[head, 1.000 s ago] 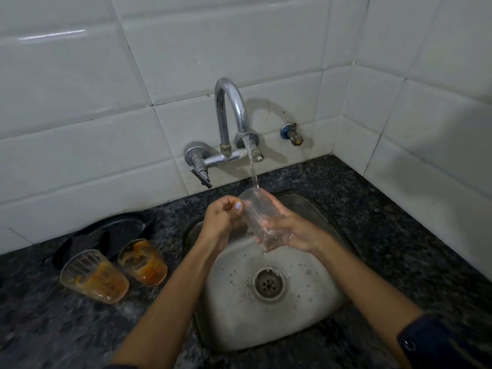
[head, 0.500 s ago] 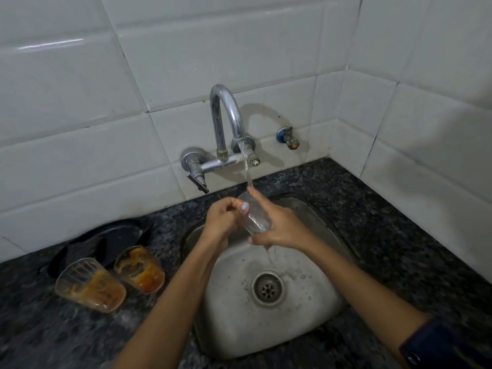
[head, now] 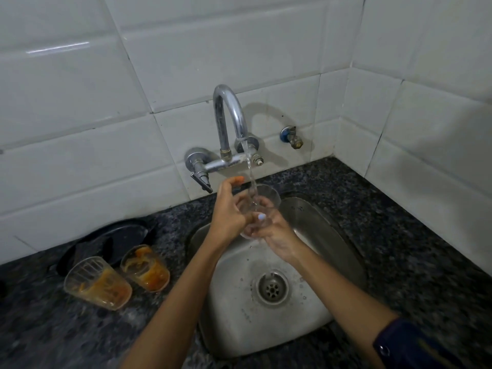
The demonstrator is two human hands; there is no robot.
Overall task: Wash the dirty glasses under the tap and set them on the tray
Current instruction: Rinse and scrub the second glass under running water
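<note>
On the tabletop at far left lies the dark tray, with two dirty glasses just in front of it. Over the sink, my left hand curls round the clear glass, and my right hand grips its base from below. Water from the tap runs into it.

Tap arches over the back of the sink, w/ its lever sticking out low on the left. Two dirty glasses stand on the table left of the sink, just in front of the dark tray, possibly touching it. Table right of the sink is open up to the corner walls.
</note>
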